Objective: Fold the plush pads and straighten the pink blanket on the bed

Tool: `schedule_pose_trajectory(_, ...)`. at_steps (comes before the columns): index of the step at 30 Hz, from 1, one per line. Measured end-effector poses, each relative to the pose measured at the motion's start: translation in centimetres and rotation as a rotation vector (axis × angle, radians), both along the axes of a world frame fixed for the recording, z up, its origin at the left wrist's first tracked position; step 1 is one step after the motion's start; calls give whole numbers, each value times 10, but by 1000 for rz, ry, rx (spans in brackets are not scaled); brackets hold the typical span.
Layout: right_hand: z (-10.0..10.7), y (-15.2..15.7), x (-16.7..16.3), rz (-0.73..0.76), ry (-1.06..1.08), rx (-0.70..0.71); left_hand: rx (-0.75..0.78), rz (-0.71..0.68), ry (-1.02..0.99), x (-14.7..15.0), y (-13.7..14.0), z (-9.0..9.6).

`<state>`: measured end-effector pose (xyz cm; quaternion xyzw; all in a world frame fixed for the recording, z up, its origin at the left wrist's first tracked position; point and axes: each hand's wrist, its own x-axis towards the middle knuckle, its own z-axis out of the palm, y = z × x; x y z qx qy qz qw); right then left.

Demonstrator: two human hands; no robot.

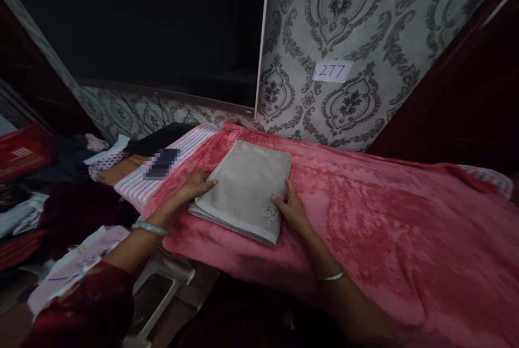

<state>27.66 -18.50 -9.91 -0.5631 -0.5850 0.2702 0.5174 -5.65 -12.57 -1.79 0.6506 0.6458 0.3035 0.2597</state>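
A folded grey towel [247, 183] with a small embroidered mark near its lower right corner lies on a pink-red plush blanket [365, 223]. My left hand [195, 185] grips the towel's left edge, its thumb on top and the other fingers partly hidden. At the right edge, my right hand [292, 208] has its thumb over the upper face beside the embroidery, with fingers along the side. The towel's layers show along its front edge.
A striped cloth [135, 186] at the left bears a pixelated dark object [162, 164]. Behind are a large dark television [162, 29] and patterned wallpaper with a "277" paper [333, 71]. A white plastic stool [164, 272] and piled clothes [77, 213] are at lower left.
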Motion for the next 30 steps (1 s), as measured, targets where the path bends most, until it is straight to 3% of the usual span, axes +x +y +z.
schedule_pose_trajectory(5, 2, -27, -6, 48, 15, -55, -181, -129, -436, -12, -14, 2)
schedule_pose_trajectory(9, 11, -46, 9, 133, -67, -74, -212, -124, -543, -26, -24, 6)
schedule_pose_trajectory(14, 21, -67, 24, 120, -539, 234, -343, -209, -608, -38, -33, 9)
schedule_pose_trajectory(20, 25, -72, 13, 337, -899, 398, -232, -442, -447, -42, -48, 21)
schedule_pose_trajectory(27, 27, -67, 10, 390, -918, 380, 81, -492, -60, -47, -51, -2)
schedule_pose_trajectory(30, 28, -65, 7, 361, -895, 381, 159, -476, -13, -41, -46, -9)
